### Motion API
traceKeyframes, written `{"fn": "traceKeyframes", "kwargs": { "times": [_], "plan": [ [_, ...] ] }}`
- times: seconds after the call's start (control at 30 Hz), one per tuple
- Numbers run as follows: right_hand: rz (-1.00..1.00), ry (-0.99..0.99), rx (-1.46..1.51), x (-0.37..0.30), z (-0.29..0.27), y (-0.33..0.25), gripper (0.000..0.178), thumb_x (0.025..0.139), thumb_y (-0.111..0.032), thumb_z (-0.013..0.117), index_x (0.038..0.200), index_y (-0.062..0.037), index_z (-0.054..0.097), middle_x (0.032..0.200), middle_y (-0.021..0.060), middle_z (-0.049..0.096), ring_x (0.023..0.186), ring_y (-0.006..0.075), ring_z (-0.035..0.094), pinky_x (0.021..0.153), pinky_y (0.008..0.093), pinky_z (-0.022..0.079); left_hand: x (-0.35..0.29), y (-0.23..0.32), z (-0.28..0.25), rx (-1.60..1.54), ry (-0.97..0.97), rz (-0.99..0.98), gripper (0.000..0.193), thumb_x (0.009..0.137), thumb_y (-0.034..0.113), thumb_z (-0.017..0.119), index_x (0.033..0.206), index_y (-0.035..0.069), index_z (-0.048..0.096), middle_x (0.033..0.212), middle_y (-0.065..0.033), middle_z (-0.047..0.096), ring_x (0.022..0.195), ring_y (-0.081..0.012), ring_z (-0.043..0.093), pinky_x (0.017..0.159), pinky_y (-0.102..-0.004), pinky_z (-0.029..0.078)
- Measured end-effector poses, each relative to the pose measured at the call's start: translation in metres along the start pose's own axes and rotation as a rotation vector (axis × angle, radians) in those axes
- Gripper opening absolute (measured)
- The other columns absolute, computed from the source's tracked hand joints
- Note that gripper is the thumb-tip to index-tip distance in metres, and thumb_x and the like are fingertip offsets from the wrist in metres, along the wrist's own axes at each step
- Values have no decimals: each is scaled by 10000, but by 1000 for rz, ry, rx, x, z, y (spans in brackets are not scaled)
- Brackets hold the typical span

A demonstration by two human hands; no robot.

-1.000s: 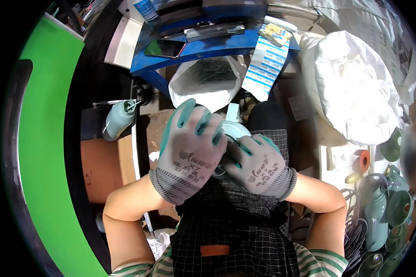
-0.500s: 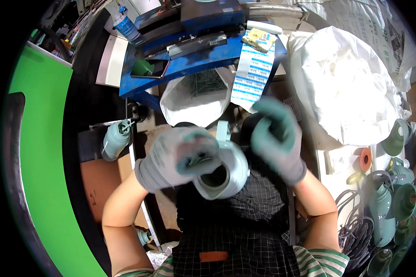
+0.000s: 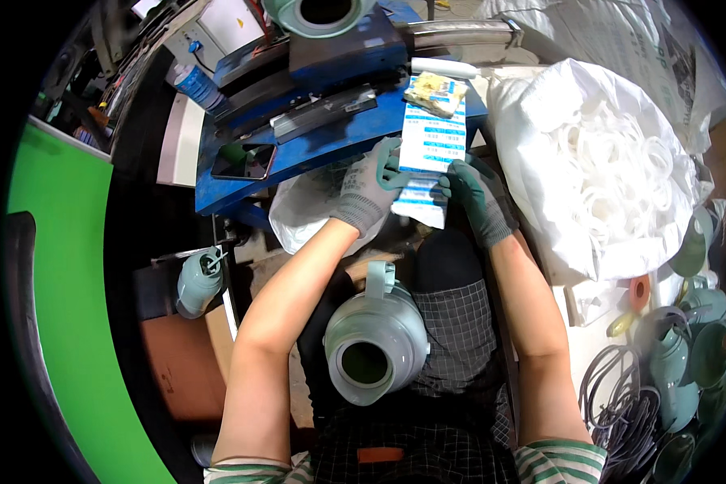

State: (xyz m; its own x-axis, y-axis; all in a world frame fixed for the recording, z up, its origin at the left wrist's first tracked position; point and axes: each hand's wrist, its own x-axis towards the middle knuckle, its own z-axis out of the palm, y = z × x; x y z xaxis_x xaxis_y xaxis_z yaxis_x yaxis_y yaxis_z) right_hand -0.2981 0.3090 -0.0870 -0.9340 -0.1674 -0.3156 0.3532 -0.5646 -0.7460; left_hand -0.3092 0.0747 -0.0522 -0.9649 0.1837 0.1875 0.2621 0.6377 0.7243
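My left hand (image 3: 373, 185), in a grey and green glove, has its fingers curled at the left edge of a sheet of blue and white labels (image 3: 433, 143). At the sheet's right edge, my right hand (image 3: 480, 198) pinches it with thumb and fingers, in a matching glove. The sheet's lower end hangs bent over the front of the blue bench (image 3: 315, 133). Between my thighs rests a pale green plastic kettle-like body (image 3: 407, 323), its round dark opening facing up and a handle at its far side. Neither hand touches it.
A yellowish block (image 3: 436, 93) lies on the labels. A phone (image 3: 244, 161) and another green vessel (image 3: 323, 20) are on the bench. White rings (image 3: 613, 161) fill a sack at right. Cable coils (image 3: 625, 415) and green parts (image 3: 710, 355) lie near right; a green bottle-like part (image 3: 199, 282) stands left.
Both hands have moved forward, away from the vessel in my lap, to the label sheet. My left hand has let go of that vessel. The view has tilted slightly upward.
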Motion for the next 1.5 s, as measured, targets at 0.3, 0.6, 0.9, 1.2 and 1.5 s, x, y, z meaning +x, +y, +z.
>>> {"fn": "traceKeyframes", "kwargs": {
  "times": [0.3,0.6,0.9,1.2,1.5],
  "plan": [
    [-115,63,30,-30,-1,3,366,1094,-197,541,1427,-42,546,1196,117,671,1079,203,665,925,344,561,-10,5,-6,-102,12,-104,98,857,83,767,949,50,772,919,-62,781,849,-176,740,808,-294,570],
    [535,-371,-102,-274,-21,-17,618,1091,-401,515,1535,12,390,1152,224,722,789,252,759,658,311,625,-209,42,-57,-886,394,-674,126,945,126,751,970,5,731,880,-49,715,790,-126,669,735,-265,551],
    [645,-99,-29,-381,-7,0,707,980,-123,631,1609,-77,311,1381,262,592,1137,386,711,880,479,649,-272,146,-20,-534,-33,104,221,802,133,834,1013,103,779,1039,-84,763,988,-247,738,914,-385,583],
    [494,122,-127,-403,-3,35,695,962,-32,597,1605,-58,336,1450,112,561,1277,189,584,1067,349,507,-287,190,-29,-798,-239,523,258,791,235,889,1020,191,780,1115,-42,757,901,-245,754,830,-381,616],
    [-244,-52,-1016,-393,1,47,1341,676,-515,978,1638,15,209,1538,221,509,1314,293,605,1078,425,525,-287,87,-87,-1165,306,-421,106,968,105,752,1053,46,730,850,-71,712,707,-123,642,659,-256,529]
  ]
}}
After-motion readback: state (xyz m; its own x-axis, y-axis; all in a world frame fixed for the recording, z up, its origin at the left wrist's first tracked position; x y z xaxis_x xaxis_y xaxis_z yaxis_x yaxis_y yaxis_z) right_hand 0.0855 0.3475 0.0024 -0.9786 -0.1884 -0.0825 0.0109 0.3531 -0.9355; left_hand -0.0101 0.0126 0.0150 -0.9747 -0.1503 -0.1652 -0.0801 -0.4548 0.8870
